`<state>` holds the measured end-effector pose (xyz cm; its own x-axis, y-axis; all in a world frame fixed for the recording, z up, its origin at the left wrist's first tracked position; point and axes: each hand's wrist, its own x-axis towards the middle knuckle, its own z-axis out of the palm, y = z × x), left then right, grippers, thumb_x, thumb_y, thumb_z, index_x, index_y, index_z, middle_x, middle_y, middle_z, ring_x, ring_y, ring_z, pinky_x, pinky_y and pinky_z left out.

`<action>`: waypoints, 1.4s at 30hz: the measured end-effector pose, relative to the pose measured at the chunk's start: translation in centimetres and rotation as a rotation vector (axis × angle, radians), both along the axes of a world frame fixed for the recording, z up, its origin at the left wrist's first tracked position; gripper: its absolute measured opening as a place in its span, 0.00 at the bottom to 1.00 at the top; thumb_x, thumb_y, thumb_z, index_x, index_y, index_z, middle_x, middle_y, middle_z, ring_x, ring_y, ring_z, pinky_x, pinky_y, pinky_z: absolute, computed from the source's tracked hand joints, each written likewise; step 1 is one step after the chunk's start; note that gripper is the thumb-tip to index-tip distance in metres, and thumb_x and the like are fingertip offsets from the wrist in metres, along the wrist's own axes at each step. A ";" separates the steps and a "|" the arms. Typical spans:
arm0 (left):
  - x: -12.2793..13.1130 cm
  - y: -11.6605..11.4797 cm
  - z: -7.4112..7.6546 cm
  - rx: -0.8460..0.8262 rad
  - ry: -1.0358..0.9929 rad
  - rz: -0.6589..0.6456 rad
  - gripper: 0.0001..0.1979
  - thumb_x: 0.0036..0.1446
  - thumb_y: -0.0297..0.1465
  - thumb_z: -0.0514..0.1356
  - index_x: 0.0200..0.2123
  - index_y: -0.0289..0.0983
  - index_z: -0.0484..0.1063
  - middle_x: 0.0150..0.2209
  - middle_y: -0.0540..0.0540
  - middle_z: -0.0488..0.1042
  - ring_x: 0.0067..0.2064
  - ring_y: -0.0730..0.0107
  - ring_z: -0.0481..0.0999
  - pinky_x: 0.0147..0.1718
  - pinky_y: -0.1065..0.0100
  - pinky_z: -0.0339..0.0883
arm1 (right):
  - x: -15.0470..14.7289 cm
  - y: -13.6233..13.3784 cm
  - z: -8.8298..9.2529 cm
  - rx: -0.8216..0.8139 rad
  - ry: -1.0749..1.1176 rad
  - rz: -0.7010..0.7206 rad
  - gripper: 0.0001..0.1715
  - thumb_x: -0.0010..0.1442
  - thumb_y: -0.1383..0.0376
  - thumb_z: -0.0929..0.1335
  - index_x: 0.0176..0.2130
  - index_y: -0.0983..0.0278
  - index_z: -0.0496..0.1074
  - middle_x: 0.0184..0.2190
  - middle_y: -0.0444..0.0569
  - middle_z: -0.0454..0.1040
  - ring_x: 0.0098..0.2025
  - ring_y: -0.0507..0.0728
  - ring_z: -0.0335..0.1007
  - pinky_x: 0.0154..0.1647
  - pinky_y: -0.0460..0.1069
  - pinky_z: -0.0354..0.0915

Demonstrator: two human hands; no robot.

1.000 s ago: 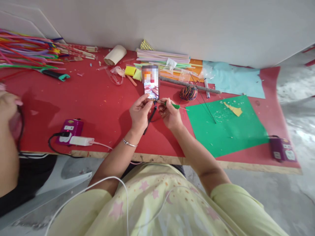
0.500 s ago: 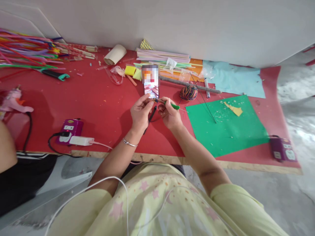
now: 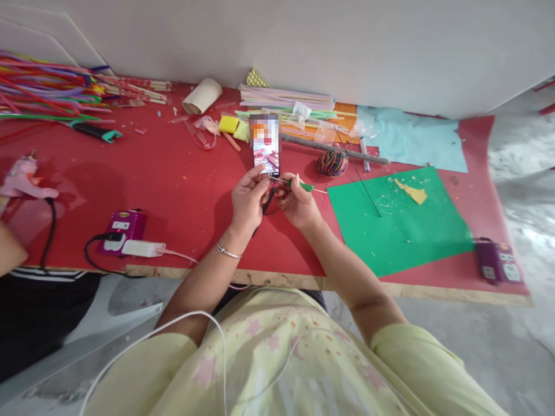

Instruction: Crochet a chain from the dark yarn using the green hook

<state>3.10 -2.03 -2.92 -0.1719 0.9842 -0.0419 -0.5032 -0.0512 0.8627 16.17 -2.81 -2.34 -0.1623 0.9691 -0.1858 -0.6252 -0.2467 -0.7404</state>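
Note:
My left hand (image 3: 248,199) is closed in a pinch on a small, dark piece of yarn work (image 3: 273,179), mostly hidden by the fingers. Facing it, my right hand (image 3: 300,206) grips a green-handled crochet hook (image 3: 306,186), whose thin metal shaft reaches left to the yarn work. Just beyond both hands a phone (image 3: 266,161) shows a lit screen, partly blurred. A multicoloured yarn ball (image 3: 332,164) sits to the right of the phone. Between my wrists a dark strand (image 3: 269,202) hangs toward the red table.
Green paper (image 3: 403,237) with a yellow scrap lies at right. A grey stick (image 3: 338,149), straws (image 3: 286,97) and a cardboard tube (image 3: 203,96) lie along the back. Purple power sockets (image 3: 130,222), a pink glue gun (image 3: 26,180) and another person's arm (image 3: 11,248) are at left.
The crochet hook has shifted slightly left and tilts a little differently, with my right hand moving along. My left hand stays nearly still. The other person's arm at left has moved slightly.

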 end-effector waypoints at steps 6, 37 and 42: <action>0.1 -0.1 0.2 0.010 0.038 0.034 0.24 0.45 0.40 0.78 0.47 0.45 0.82 0.29 0.53 0.76 0.19 0.85 0.61 0.16 0.75 0.54 | -0.1 -0.1 0.3 -0.009 0.001 -0.001 0.16 0.59 0.50 0.76 0.41 0.57 0.78 0.37 0.42 0.80 0.33 0.49 0.73 0.24 0.43 0.64; -0.1 -0.8 1.5 -0.028 0.085 -0.028 0.25 0.56 0.47 0.71 0.54 0.45 0.80 0.43 0.46 0.80 0.25 0.80 0.69 0.17 0.75 0.53 | 0.6 -0.1 0.4 -0.043 0.214 0.086 0.13 0.61 0.52 0.77 0.41 0.54 0.76 0.29 0.38 0.74 0.27 0.47 0.65 0.26 0.42 0.66; -0.3 -1.0 2.3 0.019 0.033 -0.084 0.29 0.52 0.48 0.74 0.56 0.45 0.79 0.37 0.47 0.79 0.21 0.83 0.63 0.16 0.73 0.46 | 0.5 -0.1 0.7 -0.011 0.158 0.054 0.13 0.60 0.54 0.78 0.40 0.56 0.76 0.29 0.38 0.72 0.27 0.46 0.64 0.25 0.42 0.63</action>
